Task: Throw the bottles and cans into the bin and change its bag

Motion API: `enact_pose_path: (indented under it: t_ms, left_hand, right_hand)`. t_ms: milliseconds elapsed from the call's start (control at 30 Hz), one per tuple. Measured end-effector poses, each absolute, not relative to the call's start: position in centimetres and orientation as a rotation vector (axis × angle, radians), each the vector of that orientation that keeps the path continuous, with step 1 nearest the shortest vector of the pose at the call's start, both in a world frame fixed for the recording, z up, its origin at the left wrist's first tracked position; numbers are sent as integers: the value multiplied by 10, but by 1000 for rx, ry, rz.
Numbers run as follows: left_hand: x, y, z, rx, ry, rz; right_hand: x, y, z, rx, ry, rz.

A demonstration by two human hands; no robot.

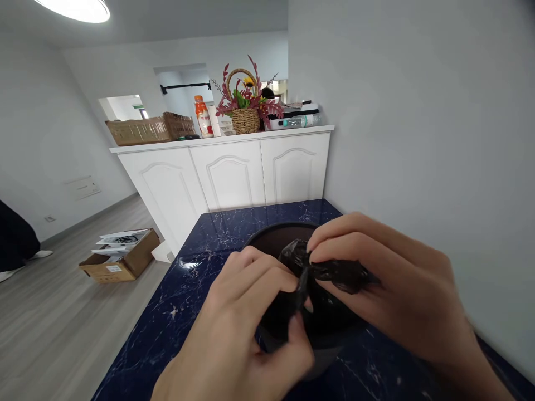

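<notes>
A bunched black plastic bag is held between my two hands over a dark round bin. With fingers and thumb, my left hand grips a twisted end of the bag from the left. My right hand pinches the bag's gathered neck from the right. The bin stands on a dark blue marbled table, and my hands and the bag cover much of its opening.
Beyond the table is a white cabinet carrying a flower basket, an orange-capped bottle, a water bottle and a brown crate. A cardboard box sits on the floor at left, near a person's dark clothing. A wall rises at right.
</notes>
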State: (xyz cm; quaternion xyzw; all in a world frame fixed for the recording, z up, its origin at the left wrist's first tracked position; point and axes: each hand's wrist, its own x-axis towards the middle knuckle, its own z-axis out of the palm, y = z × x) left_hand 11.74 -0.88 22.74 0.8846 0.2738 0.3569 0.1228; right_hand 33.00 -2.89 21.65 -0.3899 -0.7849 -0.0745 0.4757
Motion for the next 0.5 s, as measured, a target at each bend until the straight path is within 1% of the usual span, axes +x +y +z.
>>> enact_pose_path:
  t_ms: [100, 233, 367, 500]
  left_hand:
    - [116, -9, 227, 2563, 747, 973]
    - [114, -7, 227, 2378, 799, 1056]
    - [117, -3, 227, 2266, 829, 1127]
    - [118, 3, 225, 2250, 874, 1218]
  right_hand:
    - [328, -31, 212, -986, -1796, -283]
    - [322, -31, 211, -981, -1681, -187]
    - [320, -28, 209, -787, -1905, -232]
    - [324, -29, 206, -885, -2047, -183]
